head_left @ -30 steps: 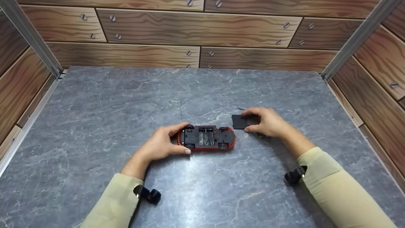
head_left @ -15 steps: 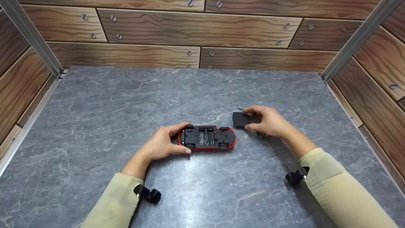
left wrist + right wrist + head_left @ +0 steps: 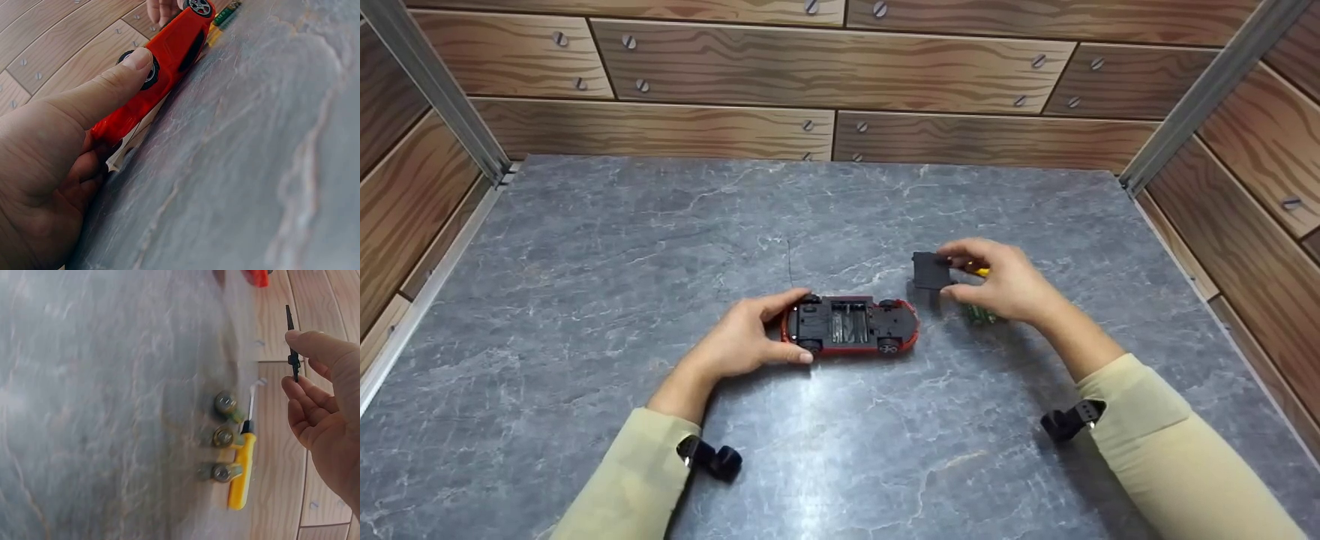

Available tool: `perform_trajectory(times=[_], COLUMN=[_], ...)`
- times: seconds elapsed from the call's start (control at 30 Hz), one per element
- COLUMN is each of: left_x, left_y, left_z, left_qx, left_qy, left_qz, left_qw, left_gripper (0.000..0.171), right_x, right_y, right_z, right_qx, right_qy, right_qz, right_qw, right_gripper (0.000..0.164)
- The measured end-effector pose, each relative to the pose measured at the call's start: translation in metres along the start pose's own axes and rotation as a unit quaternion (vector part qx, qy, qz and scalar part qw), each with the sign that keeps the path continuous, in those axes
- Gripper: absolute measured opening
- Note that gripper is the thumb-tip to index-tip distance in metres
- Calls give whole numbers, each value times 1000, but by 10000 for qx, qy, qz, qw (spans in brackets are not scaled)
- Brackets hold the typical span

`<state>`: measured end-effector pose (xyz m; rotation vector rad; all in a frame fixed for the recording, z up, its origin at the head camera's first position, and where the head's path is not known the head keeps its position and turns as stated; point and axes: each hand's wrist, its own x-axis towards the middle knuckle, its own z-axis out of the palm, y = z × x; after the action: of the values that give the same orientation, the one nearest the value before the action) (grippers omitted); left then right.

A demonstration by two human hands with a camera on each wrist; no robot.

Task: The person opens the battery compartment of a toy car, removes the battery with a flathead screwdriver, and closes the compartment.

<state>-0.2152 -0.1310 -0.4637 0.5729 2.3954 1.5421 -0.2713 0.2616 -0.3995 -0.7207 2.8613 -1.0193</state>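
Observation:
A red toy car (image 3: 892, 322) lies upside down on the grey marbled table, its black underside up and its battery compartment (image 3: 850, 324) uncovered. My left hand (image 3: 735, 337) grips the car's left end, the thumb over the near wheel (image 3: 149, 76). Above the table, right of the car, my right hand (image 3: 997, 281) pinches a thin black battery cover (image 3: 931, 270) between thumb and fingers. The right wrist view shows this cover edge-on. Under the right hand lie several green batteries (image 3: 980, 313) side by side. Behind them is a yellow-handled screwdriver (image 3: 242, 472), partly hidden by the hand in the head view.
Wood-patterned walls (image 3: 832, 67) close off the back and both sides of the table (image 3: 660, 225), with metal posts (image 3: 450, 97) at the rear corners. A thin dark wire (image 3: 790, 262) runs back from the car's left end.
My right hand has lifted the battery cover up and away from me, tilting it, so more of the batteries and the yellow screwdriver handle show. The left hand and car have stayed still.

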Motion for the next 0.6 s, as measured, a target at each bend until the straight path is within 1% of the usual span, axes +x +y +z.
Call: perform_trajectory(times=[0.17,0.33,0.6], left_x=[0,0,1], left_y=[-1,-1,-1], left_z=[0,1,0], left_qx=[37,27,56], left_qy=[23,44,22], left_qz=[42,123,109], left_qw=[10000,9999,9999], left_gripper=[101,99,100], right_x=[-2,-2,-4], right_y=[-14,-27,-44], right_z=[2,7,21], right_qx=[-165,-254,9], right_qy=[87,126,51], right_qz=[-422,-876,-1382], right_qw=[9989,9957,9904], right_gripper=[51,52,50])
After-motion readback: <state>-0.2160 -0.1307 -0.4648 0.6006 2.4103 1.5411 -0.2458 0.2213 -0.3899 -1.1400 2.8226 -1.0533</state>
